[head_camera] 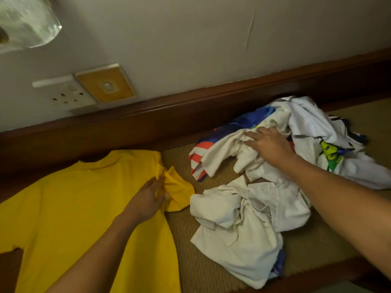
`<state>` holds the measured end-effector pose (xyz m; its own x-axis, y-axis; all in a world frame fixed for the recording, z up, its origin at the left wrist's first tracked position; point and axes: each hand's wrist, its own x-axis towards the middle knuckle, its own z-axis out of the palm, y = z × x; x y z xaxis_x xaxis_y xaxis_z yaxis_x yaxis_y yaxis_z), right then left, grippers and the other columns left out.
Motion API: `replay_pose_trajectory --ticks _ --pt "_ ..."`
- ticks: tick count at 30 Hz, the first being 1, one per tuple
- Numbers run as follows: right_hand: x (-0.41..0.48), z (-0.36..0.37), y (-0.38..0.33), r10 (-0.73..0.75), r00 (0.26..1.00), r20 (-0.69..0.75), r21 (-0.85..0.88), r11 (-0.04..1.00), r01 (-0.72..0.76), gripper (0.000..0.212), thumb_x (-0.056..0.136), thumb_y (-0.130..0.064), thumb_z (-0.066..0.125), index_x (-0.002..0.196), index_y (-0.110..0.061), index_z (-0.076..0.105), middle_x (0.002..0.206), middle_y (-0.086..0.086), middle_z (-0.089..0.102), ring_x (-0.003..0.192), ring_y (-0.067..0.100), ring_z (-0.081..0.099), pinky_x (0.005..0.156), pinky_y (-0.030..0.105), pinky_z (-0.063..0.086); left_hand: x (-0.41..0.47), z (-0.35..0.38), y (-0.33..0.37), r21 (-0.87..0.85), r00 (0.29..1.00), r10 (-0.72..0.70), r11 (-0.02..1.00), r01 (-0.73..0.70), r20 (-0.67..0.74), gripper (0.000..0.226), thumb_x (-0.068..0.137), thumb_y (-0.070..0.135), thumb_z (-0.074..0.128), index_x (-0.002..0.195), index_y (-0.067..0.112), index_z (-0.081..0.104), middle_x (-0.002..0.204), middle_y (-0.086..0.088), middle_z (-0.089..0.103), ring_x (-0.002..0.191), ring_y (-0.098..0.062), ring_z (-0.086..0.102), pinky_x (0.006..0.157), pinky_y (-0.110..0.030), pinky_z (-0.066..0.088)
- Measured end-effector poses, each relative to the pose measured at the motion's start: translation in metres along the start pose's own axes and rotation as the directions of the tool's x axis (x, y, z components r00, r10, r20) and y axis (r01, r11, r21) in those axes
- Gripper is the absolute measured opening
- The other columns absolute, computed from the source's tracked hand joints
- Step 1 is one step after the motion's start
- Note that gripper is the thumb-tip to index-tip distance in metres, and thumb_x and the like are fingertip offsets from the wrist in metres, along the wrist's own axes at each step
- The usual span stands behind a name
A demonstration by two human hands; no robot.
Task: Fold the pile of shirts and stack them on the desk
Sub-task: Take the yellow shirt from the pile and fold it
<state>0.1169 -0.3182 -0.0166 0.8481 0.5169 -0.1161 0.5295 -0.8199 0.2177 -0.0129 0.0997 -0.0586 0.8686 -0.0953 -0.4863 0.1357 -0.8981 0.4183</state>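
A yellow shirt [69, 204] lies spread flat on the left of the woven desk surface [182, 218]. My left hand [148, 197] rests on it at the right sleeve [177, 191], fingers pinching the bunched fabric there. To the right sits a loose pile of shirts [264, 180]: cream ones in front, a red-striped blue one [201, 153] behind, a white one with a green print [330, 153] at the far right. My right hand [268, 144] lies on top of the pile, fingers curled into a cream shirt.
A dark wooden rail [190, 111] runs along the back of the desk against the wall. A wall socket [67, 94] and a yellow switch plate [105, 83] sit above it. A clear plastic bag [25, 22] hangs at the top left.
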Motion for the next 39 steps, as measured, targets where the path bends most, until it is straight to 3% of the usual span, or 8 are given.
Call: replay_pose_trajectory --ticks 6,12,18,23,28,31,36,39 --pt "-0.047 -0.02 -0.053 0.1 0.993 0.059 0.429 0.896 -0.116 0.064 0.085 -0.039 0.065 0.147 -0.035 0.05 0.16 0.004 0.038 0.15 0.031 0.028 0.119 0.051 0.021 -0.003 0.004 0.027 0.102 0.983 0.02 0.995 -0.001 -0.182 0.058 0.099 0.044 0.057 0.152 0.032 0.039 0.164 -0.012 0.025 0.125 -0.038 0.056 0.11 -0.052 0.041" --pt "-0.12 -0.01 -0.134 -0.144 0.931 0.335 0.397 0.918 -0.001 0.102 0.077 -0.081 0.052 0.154 -0.054 -0.008 0.17 0.003 -0.008 0.154 0.033 -0.004 0.119 0.065 0.005 0.021 -0.003 0.094 0.019 0.943 0.229 0.973 -0.231 -0.24 0.061 0.094 0.043 0.067 0.149 0.029 0.045 0.154 -0.009 0.043 0.141 -0.029 0.04 0.113 -0.046 0.039" --pt "-0.13 0.021 -0.127 -0.04 0.982 0.184 0.427 0.903 -0.043 0.07 0.086 -0.018 0.069 0.147 -0.044 0.044 0.139 0.012 0.056 0.114 0.043 0.059 0.084 0.054 0.053 0.06 0.001 0.145 -0.493 0.998 0.036 0.87 -0.001 0.061 0.073 0.089 0.043 0.074 0.152 0.023 0.044 0.131 -0.008 0.064 0.114 -0.022 0.063 0.099 -0.037 0.053" --pt "-0.13 0.008 -0.068 0.278 0.959 -0.051 0.402 0.885 -0.235 0.06 0.079 -0.02 0.04 0.131 -0.033 0.066 0.13 0.012 0.062 0.103 0.041 0.061 0.073 0.048 0.055 0.049 0.028 0.203 -0.693 0.97 0.228 0.712 -0.11 0.08 0.05 0.098 -0.003 0.057 0.145 0.011 0.053 0.134 -0.002 0.062 0.116 -0.01 0.058 0.088 -0.014 0.049" --pt "-0.132 0.016 -0.042 0.248 0.932 0.264 0.278 0.906 -0.32 0.074 0.092 -0.023 0.058 0.154 -0.048 0.028 0.166 0.003 0.022 0.15 0.035 0.019 0.113 0.056 0.025 0.034 0.037 0.19 -0.647 0.971 0.238 0.738 -0.191 -0.015 0.04 0.103 0.002 0.05 0.142 0.009 0.056 0.137 0.0 0.06 0.13 -0.013 0.054 0.094 -0.008 0.046" --pt "-0.119 0.002 -0.058 0.261 0.927 0.27 0.293 0.895 -0.337 0.071 0.088 -0.03 0.059 0.153 -0.041 0.034 0.168 0.002 0.009 0.153 0.033 0.005 0.118 0.061 0.002 0.016 0.027 0.151 -0.543 0.967 0.23 0.801 -0.251 -0.108 0.036 0.101 0.002 0.053 0.13 0.021 0.064 0.128 0.004 0.064 0.122 -0.009 0.059 0.094 -0.015 0.049" --pt "-0.076 -0.042 -0.129 0.294 0.956 -0.01 0.446 0.857 -0.259 0.055 0.068 -0.02 0.067 0.123 -0.028 0.067 0.146 0.004 0.049 0.136 0.03 0.039 0.105 0.046 0.022 -0.025 0.001 0.048 -0.187 0.876 0.212 0.93 -0.317 -0.434 0.033 0.094 0.003 0.064 0.122 0.019 0.069 0.13 0.0 0.065 0.123 -0.013 0.057 0.099 -0.032 0.047" --pt "-0.037 -0.053 -0.183 0.278 0.952 0.126 0.566 0.769 -0.299 0.043 0.094 -0.025 0.059 0.137 -0.029 0.059 0.138 0.0 0.057 0.128 0.026 0.047 0.097 0.041 0.031 -0.042 -0.015 -0.017 -0.08 0.891 0.14 0.978 -0.192 -0.431 0.036 0.095 0.011 0.067 0.13 0.018 0.065 0.14 -0.009 0.057 0.13 -0.029 0.053 0.103 -0.041 0.044"
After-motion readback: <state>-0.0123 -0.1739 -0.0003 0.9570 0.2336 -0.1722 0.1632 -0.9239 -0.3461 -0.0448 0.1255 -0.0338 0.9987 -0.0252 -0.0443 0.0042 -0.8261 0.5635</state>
